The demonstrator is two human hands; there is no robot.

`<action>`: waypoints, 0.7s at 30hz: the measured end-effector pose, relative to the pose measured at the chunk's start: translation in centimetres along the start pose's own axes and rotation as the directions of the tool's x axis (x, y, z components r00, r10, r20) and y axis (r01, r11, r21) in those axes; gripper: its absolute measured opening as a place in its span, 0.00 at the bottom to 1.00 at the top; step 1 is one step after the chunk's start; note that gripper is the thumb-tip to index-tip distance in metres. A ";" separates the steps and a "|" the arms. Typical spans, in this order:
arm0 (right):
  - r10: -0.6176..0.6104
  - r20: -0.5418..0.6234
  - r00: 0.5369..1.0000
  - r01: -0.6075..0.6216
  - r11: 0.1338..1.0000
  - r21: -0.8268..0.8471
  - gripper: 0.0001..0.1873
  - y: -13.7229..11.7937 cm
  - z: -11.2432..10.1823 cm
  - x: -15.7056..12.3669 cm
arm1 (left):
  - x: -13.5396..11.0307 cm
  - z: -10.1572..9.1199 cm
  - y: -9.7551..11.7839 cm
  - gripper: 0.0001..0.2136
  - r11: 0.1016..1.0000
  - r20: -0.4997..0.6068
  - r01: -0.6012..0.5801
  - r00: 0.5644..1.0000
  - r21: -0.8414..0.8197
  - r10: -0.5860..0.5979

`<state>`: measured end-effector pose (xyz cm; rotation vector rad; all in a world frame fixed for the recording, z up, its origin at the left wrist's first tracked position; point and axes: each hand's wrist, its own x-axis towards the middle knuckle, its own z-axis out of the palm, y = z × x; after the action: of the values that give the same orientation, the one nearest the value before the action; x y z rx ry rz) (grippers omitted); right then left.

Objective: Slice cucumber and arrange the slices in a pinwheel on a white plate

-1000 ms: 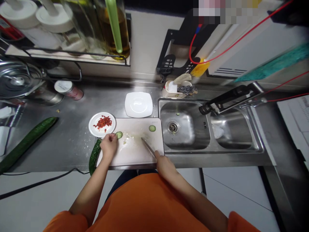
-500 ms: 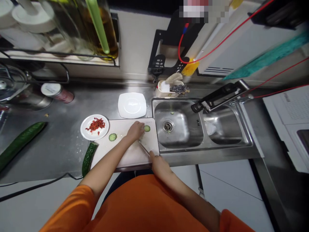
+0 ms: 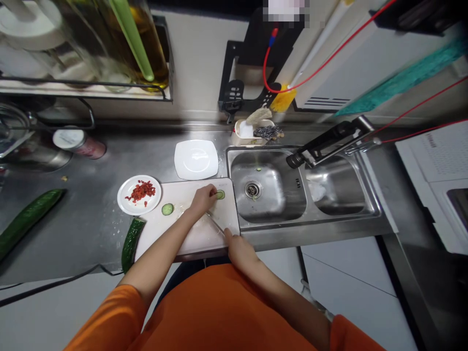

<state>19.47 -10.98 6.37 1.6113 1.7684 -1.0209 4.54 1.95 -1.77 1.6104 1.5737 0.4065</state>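
A white cutting board (image 3: pixel 193 234) lies on the steel counter beside the sink. My left hand (image 3: pixel 202 199) reaches across it and pinches a cucumber slice (image 3: pixel 220 194) near the board's right edge. A second cucumber slice (image 3: pixel 167 209) lies on the board's left part. My right hand (image 3: pixel 238 249) grips the handle of a knife (image 3: pixel 215 224), whose blade rests low over the board, pointing away from me. A cut cucumber piece (image 3: pixel 130 240) lies along the board's left edge.
A round plate of chopped red chilli (image 3: pixel 139 194) and a bare square white plate (image 3: pixel 196 159) sit behind the board. A whole cucumber (image 3: pixel 25 219) lies at far left. The double sink (image 3: pixel 270 190) with a black tap (image 3: pixel 329 141) is at right.
My left hand let go of the slice at the board's left and reached right to the slice near the sink. The knife hand barely moved. The camera view shifted slightly.
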 end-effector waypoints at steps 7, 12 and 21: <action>-0.025 -0.001 1.000 0.025 1.000 0.019 0.26 0.4 -0.3 0.1 | -2.0 -5.3 -3.6 0.08 0.998 0.033 -0.064 0.997 -0.009 0.064; -0.021 0.005 1.000 0.021 1.000 -0.008 0.26 0.2 -0.6 0.2 | -2.5 -6.5 -5.4 0.11 0.983 0.151 -0.169 0.976 0.077 0.156; -0.017 0.002 1.000 0.017 1.000 -0.026 0.26 -0.5 -1.0 0.5 | -7.4 -1.8 -5.7 0.16 0.949 -0.329 0.094 0.944 0.302 0.011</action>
<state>19.03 -9.87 6.69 1.5820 1.7904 -1.0030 -1.75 -5.11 -2.53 1.8136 2.0032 0.4337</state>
